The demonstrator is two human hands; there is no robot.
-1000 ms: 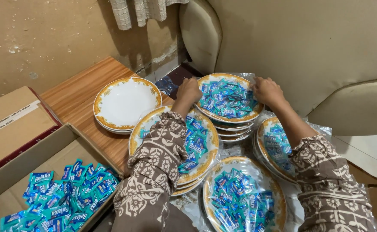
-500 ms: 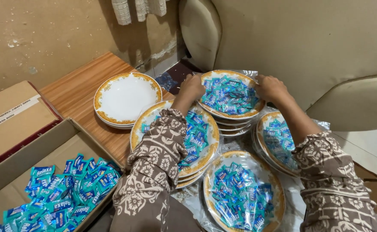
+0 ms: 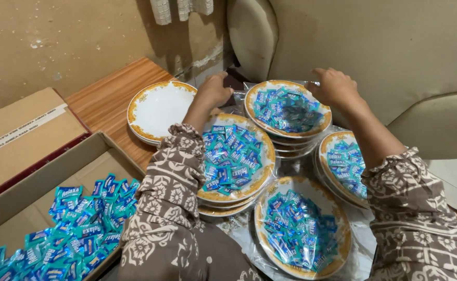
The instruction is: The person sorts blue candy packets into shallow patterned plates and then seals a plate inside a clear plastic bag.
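Both arms clad in long brown sleeves [image 3: 176, 208] printed with cream floral and geometric bands; cuffs gathered; hands bare, no jewellery visible.

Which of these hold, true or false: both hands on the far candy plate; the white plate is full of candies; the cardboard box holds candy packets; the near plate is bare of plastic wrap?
1. The left hand and right hand are at the rim of the far plate of candies. True.
2. The white plate is full of candies. False: it is empty.
3. The cardboard box holds blue candy packets. True.
4. The near plate is bare of plastic wrap. False: clear film covers it.
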